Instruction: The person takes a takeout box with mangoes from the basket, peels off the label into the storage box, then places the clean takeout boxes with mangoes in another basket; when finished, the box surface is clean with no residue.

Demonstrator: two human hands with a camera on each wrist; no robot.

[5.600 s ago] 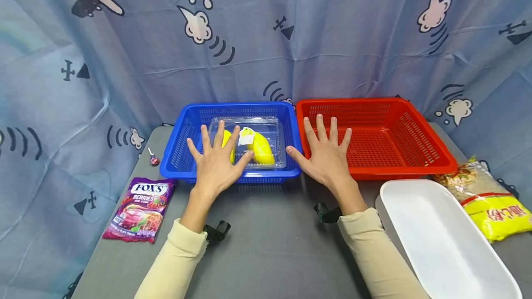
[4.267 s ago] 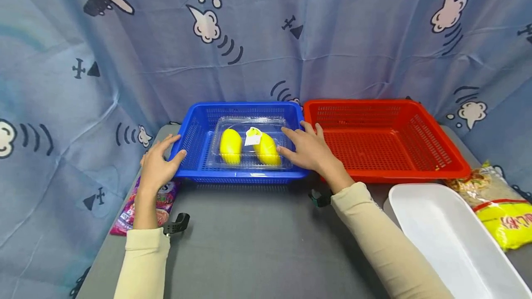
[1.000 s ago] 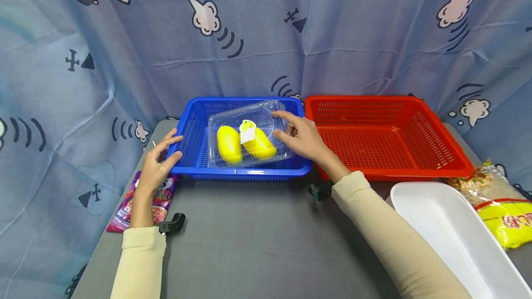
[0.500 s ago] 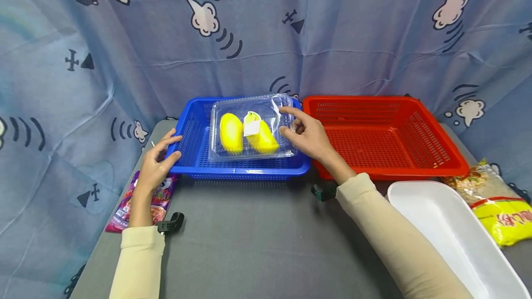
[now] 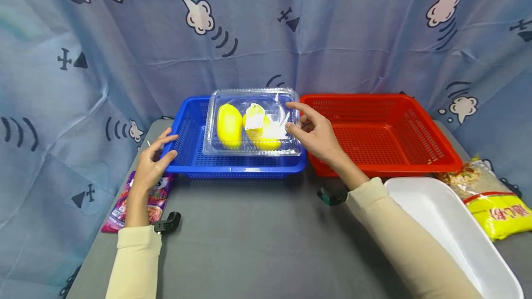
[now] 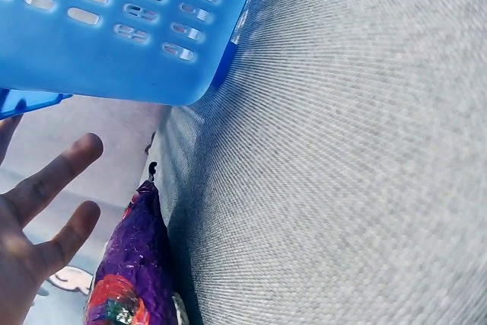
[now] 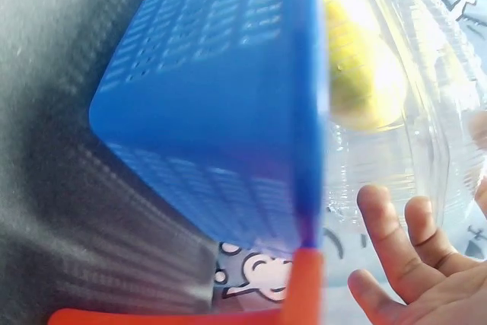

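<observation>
In the head view, my right hand (image 5: 317,135) pinches the right edge of a clear plastic container (image 5: 216,142) between thumb and fingers. Two smooth yellow, mango-like fruits (image 5: 229,126) lie inside it, the right one partly behind a white label (image 5: 254,120). The container is raised above the blue basket (image 5: 241,170) and overlaps its back rim. My left hand (image 5: 151,163) holds the basket's left rim with thumb and index finger. In the left wrist view, two of its fingers (image 6: 57,176) hang free below the rim. Other right fingers (image 7: 396,241) show below the container in the right wrist view.
A red basket (image 5: 382,169) stands right of the blue one. In front of it is a white tray (image 5: 453,234), with a yellow-and-clear food bag (image 5: 494,211) beside it. A purple candy bag (image 5: 118,209) lies under my left forearm. A patterned curtain (image 5: 249,26) hangs behind.
My right hand has reached over to the container, gripped its right edge and lifted it up out of the blue basket, first tilted, now nearly level. My left hand has moved to the basket's left rim.
</observation>
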